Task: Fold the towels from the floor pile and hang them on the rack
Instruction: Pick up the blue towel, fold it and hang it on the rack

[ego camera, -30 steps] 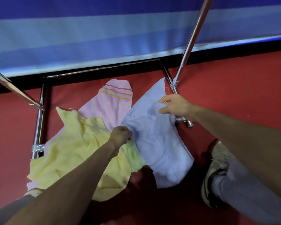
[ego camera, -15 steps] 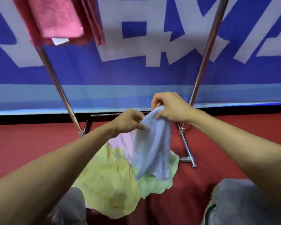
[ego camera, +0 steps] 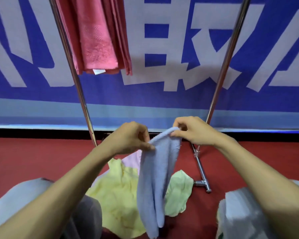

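The top bar of the rack (ego camera: 79,94) is cut off by the upper edge, so the way the pink towel (ego camera: 95,37) is hung cannot be seen. The print on its white label (ego camera: 98,71) is too small to be read. The lettering on the blue banner (ego camera: 162,49) is cropped at the top and both sides. The light blue towel (ego camera: 155,183) is cut off at the lower edge, and parts of the yellow towel (ego camera: 116,195), the pale green towel (ego camera: 178,192) and the lilac towel (ego camera: 131,159) are hidden behind it. The fingertips of the left hand (ego camera: 128,138) and of the right hand (ego camera: 195,131) are partly concealed by the folds.
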`<state>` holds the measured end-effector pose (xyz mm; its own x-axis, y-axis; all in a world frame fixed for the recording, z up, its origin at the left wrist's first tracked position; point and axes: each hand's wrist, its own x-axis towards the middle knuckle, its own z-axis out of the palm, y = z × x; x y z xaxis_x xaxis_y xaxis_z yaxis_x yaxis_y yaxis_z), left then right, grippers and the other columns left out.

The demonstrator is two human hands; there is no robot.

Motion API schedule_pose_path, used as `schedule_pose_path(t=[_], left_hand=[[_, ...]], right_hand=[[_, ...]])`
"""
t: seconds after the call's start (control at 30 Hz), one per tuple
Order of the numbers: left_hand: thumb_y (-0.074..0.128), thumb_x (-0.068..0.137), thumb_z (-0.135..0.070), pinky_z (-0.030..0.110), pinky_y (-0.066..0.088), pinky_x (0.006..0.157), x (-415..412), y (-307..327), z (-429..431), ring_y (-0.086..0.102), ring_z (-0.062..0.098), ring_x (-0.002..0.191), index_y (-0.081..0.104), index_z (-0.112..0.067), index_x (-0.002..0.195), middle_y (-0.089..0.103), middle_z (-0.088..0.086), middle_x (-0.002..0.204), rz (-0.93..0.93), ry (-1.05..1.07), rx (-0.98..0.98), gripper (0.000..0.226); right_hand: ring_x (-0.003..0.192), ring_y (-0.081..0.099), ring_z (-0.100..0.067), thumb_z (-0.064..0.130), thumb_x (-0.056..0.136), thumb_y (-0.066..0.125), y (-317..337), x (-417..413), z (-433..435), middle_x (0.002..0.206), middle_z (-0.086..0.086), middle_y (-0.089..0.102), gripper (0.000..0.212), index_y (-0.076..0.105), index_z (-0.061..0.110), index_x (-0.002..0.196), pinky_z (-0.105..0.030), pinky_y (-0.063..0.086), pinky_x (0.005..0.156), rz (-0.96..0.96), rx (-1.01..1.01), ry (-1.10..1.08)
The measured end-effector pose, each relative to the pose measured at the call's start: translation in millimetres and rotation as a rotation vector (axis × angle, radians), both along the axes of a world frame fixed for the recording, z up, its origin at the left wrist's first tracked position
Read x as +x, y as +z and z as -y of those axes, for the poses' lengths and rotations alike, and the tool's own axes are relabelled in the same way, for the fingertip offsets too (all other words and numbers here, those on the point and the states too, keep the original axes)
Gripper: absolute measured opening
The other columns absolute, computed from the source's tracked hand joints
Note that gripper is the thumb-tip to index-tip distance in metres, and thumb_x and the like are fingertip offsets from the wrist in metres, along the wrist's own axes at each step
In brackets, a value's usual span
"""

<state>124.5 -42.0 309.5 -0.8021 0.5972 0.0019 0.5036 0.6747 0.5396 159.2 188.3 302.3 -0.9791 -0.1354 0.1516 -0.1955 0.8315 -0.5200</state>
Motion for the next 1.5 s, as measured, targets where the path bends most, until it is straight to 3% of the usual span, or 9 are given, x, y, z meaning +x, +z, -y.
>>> schedule_pose_path(t=[0.2, 0.47, 0.6, 0.73, 0.9, 1.0, 1.23, 1.33, 1.5], left_hand=[[0.078, 0.077, -0.022, 0.019, 0.050, 0.062, 12, -15, -4, 0.065, 0.007, 0.079, 0.059, -0.012, 0.101, 0.070, 0.000, 0.092, 0.416, -0.049, 0.210, 0.031], [0.058, 0.093, -0.015, 0.018, 0.041, 0.061, 21, -5, -10, 0.051, 0.006, 0.064, 0.063, 0.001, 0.082, 0.057, 0.001, 0.070, 0.368, -0.005, 0.574, 0.021], [0.051, 0.097, -0.012, 0.017, 0.045, 0.061, 24, -1, -15, 0.055, 0.010, 0.069, 0.061, 0.006, 0.095, 0.060, 0.008, 0.080, 0.442, 0.080, 0.852, 0.021], [0.050, 0.098, -0.022, 0.020, 0.047, 0.060, 17, 2, -11, 0.059, 0.015, 0.073, 0.064, 0.001, 0.102, 0.065, 0.008, 0.086, 0.507, 0.274, 0.977, 0.027], [0.054, 0.088, -0.005, 0.026, 0.039, 0.058, 16, 0, -12, 0.052, 0.020, 0.073, 0.063, -0.005, 0.089, 0.059, 0.012, 0.079, 0.465, 0.427, 0.928, 0.009], [0.059, 0.086, 0.002, 0.020, 0.040, 0.052, 21, -3, -20, 0.049, 0.015, 0.055, 0.060, -0.006, 0.100, 0.058, 0.004, 0.064, 0.574, 0.311, 0.888, 0.016], [0.058, 0.094, -0.021, 0.024, 0.044, 0.069, 24, -12, -21, 0.054, 0.011, 0.070, 0.065, -0.010, 0.085, 0.061, 0.001, 0.075, 0.465, 0.000, 0.551, 0.016], [0.052, 0.096, -0.016, 0.017, 0.038, 0.054, 24, -7, -23, 0.046, 0.007, 0.058, 0.060, -0.013, 0.075, 0.053, -0.001, 0.066, 0.469, 0.096, 0.677, 0.023], [0.042, 0.099, -0.015, 0.019, 0.034, 0.048, 17, 5, -16, 0.039, 0.008, 0.050, 0.051, -0.019, 0.075, 0.043, -0.005, 0.060, 0.583, 0.272, 1.028, 0.026]], right_hand=[[0.064, 0.058, -0.011, 0.025, 0.080, 0.072, 8, -2, 33, 0.067, 0.006, 0.064, 0.014, 0.062, 0.029, 0.071, -0.031, 0.048, 0.065, -0.069, -0.194, 0.134], [0.077, 0.059, -0.029, 0.035, 0.075, 0.076, 7, 11, 15, 0.075, -0.009, 0.067, 0.021, 0.067, 0.016, 0.076, -0.042, 0.047, 0.072, 0.022, -0.060, 0.082], [0.063, 0.044, -0.014, 0.040, 0.080, 0.072, 3, 11, -2, 0.070, -0.013, 0.060, 0.035, 0.061, 0.008, 0.071, -0.032, 0.037, 0.062, 0.103, 0.086, 0.007], [0.078, 0.062, -0.015, 0.021, 0.087, 0.068, 1, 6, -8, 0.086, -0.004, 0.070, 0.008, 0.064, 0.014, 0.086, -0.031, 0.049, 0.078, 0.109, -0.158, -0.030], [0.057, 0.046, -0.006, 0.007, 0.092, 0.058, 10, 8, 12, 0.064, -0.002, 0.055, 0.005, 0.061, 0.010, 0.088, -0.014, 0.037, 0.056, -0.016, -0.467, -0.043], [0.066, 0.051, -0.007, 0.007, 0.091, 0.059, 15, 12, 18, 0.073, -0.004, 0.062, 0.007, 0.065, 0.006, 0.091, -0.015, 0.040, 0.064, -0.110, -0.539, -0.026], [0.065, 0.058, 0.007, -0.002, 0.086, 0.062, 17, 13, 26, 0.076, 0.003, 0.066, 0.011, 0.067, 0.007, 0.087, -0.008, 0.043, 0.066, -0.067, -0.458, 0.068], [0.074, 0.062, -0.003, 0.007, 0.077, 0.076, 21, 16, 14, 0.084, -0.003, 0.069, 0.017, 0.067, 0.009, 0.091, -0.016, 0.048, 0.071, 0.030, -0.388, 0.095], [0.064, 0.053, -0.015, 0.028, 0.071, 0.079, 8, 16, -1, 0.067, -0.001, 0.063, 0.022, 0.063, 0.013, 0.074, -0.031, 0.042, 0.060, 0.079, 0.156, -0.043]])
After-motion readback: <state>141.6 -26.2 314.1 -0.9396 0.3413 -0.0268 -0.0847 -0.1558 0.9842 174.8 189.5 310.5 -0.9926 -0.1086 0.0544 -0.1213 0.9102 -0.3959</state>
